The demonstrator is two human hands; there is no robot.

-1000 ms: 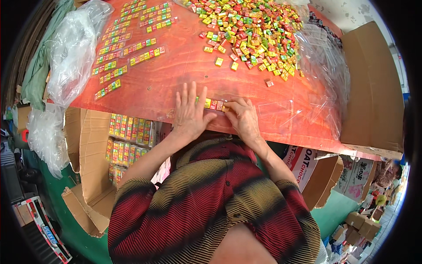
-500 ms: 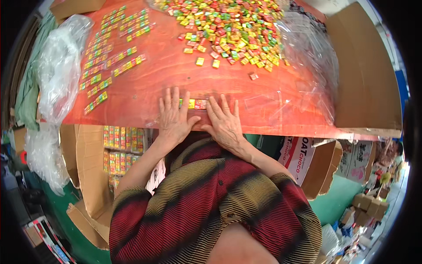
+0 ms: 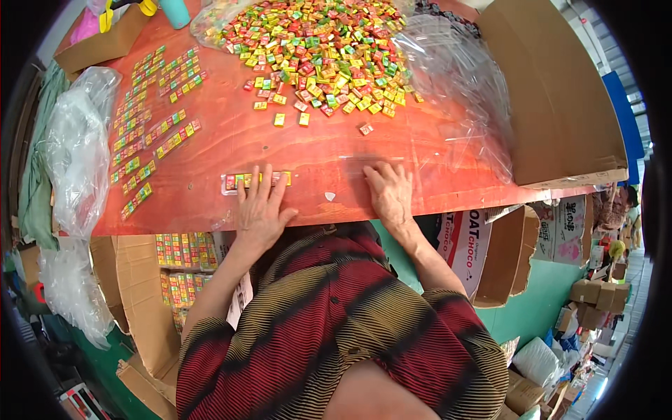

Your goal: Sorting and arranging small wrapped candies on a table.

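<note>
Red tabletop (image 3: 224, 143) | left hand (image 3: 260, 215) spread open over coloured strip (image 3: 232, 183) | right hand (image 3: 392, 196) half-curled, grip unclear

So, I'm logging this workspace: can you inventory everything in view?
Table: one, red, centre.
Loose pieces: many, red, yellow, green, far side.
Filled strips: over ten, multicoloured, table's left.
Near strip: one, multicoloured, near side.
Chip: one, white, near side.
Clear plastic: uncounted, colourless, table's right.
Bag: at least one, clear, left side.
Cloth: one, green, far left.
Cylinder: one, teal, far-left corner.
Boxes: several, brown, around table.
Packed strips: uncounted, multicoloured, inside lower-left box.
Printed cartons: two, whitish, lower right.
Panel: one, blue, right.
Clutter: uncounted, mixed, lower right.
Shirt: one, red, gold, black, bottom.
Left hand: one, bare, over near strip.
Right hand: one, bare, over near edge.
</note>
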